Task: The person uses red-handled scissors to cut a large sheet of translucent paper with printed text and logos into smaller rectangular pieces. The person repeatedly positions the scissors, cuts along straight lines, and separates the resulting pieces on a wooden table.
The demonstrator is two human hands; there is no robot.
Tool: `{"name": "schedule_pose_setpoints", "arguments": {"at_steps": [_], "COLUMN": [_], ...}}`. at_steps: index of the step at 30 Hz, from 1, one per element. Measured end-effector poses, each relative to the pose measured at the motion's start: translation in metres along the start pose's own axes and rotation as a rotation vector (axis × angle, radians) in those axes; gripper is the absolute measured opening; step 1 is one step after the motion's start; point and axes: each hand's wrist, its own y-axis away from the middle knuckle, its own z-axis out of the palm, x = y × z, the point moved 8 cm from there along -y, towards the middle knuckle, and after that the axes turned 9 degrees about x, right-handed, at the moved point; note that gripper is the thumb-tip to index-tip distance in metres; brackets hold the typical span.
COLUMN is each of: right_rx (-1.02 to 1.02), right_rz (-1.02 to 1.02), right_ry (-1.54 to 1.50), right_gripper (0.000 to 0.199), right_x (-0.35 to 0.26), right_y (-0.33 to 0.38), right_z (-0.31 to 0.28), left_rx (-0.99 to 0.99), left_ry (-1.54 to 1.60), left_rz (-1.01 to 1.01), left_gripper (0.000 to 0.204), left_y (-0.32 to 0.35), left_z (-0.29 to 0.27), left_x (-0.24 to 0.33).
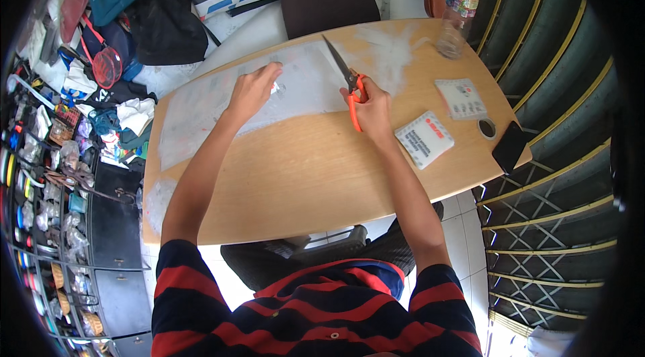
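A person [329, 303] is gripping orange-handled scissors [352, 79] in the right hand [373, 109], blades [335, 54] pointing away from the body, likely for safety. A whitish sheet [201, 105] is lying across the far side of the table [295, 175]; the half-curled left hand [254, 93] is reaching over it, perhaps for steadying, any hold impossible to tell.

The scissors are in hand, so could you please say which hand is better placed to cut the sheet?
The right hand, probably: it grips the scissors near the right end of the sheet, while the left hand holds no scissors.
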Motion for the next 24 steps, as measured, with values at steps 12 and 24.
{"name": "schedule_pose_setpoints", "arguments": {"at_steps": [12,24], "right_rx": [-0.075,-0.106], "right_rz": [0.114,0.085], "right_ry": [0.000,-0.053], "right_gripper": [0.023,0.025], "right_x": [0.012,0.009], "right_y": [0.002,0.008], "right_z": [0.006,0.013], "left_rx": [-0.060,-0.156], "left_ry": [0.094,-0.032], "left_rz": [0.037,-0.058], "left_gripper": [0.012,0.036], "left_y": [-0.002,0.002], "left_z": [0.011,0.018], "left_x": [0.013,0.004]}}
